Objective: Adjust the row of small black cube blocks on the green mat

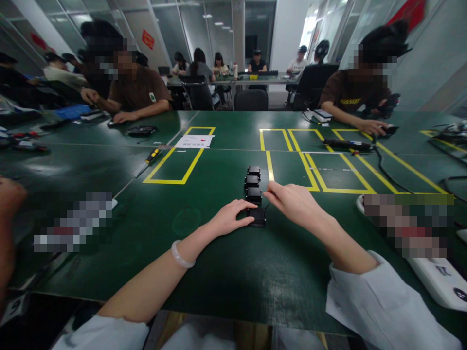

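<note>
Several small black blocks (253, 194) stand in a row on the green table (226, 272), running away from me. My left hand (233, 216) has its thumb and fingers around the left side of the nearest black block (258, 218), the fingertips touching it. Just to the right of the row, my right hand (286, 197) is closed in a pinch. A thin dark piece (267, 206) shows below its fingertips, angled towards the nearest block; what it is cannot be made out.
Yellow tape outlines (164, 182) mark the table. A yellow-black screwdriver (152, 155) lies left, near a white paper (195, 141). A black tool (348, 145) with a cable is at right. Blurred white-edged objects (438, 282) flank me. People sit across the table.
</note>
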The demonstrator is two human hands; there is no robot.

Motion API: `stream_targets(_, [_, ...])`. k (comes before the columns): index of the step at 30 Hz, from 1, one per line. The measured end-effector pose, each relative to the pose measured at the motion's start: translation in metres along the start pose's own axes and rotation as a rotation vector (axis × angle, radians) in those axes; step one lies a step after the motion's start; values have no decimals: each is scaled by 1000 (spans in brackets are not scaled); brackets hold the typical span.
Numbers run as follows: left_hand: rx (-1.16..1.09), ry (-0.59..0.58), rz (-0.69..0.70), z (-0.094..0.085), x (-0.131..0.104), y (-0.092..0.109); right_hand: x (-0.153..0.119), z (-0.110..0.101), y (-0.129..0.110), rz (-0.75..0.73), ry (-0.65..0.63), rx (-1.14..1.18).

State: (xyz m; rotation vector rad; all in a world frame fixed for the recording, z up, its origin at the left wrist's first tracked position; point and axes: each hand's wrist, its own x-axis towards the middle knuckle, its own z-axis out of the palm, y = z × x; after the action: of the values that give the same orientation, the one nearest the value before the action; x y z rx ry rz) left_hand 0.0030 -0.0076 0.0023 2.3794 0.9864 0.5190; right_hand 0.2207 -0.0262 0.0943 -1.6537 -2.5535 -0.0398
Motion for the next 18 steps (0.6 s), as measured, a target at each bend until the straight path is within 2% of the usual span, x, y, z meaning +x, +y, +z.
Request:
stream_targets(8, [-20, 9, -3, 1, 0, 0, -2, 2, 0, -47, 41, 55])
stream_targets(14, [-4, 7, 3, 1, 0, 0, 1, 4, 2, -4, 5, 8])
stream_targets(18, [-5, 9, 6, 1, 1, 0, 1, 5, 3, -44, 41, 99])
